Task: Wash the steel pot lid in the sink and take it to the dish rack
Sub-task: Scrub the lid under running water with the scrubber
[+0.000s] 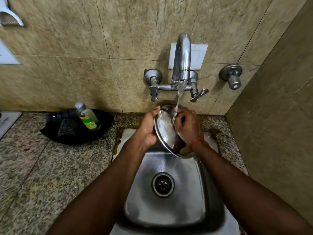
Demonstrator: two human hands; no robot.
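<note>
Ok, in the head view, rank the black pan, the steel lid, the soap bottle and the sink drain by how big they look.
1. Black pan
2. Steel lid
3. Soap bottle and sink drain: too alike to rank, and the drain is nearer the camera.

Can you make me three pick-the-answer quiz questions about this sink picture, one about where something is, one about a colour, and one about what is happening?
1. Where is the soap bottle?
A. In the sink
B. In the black tray left of the sink
C. On the tap

2. What colour is the band on the right wrist?
A. Blue
B. Green
C. Orange-red

3. What is the tap doing?
A. Running
B. Turned off
C. Broken off

Answers:
1 B: the soap bottle leans in the black tray on the counter.
2 C: the band is orange-red.
3 A: water from the tap falls onto the lid, held by the left hand and rubbed by the right hand.
</note>
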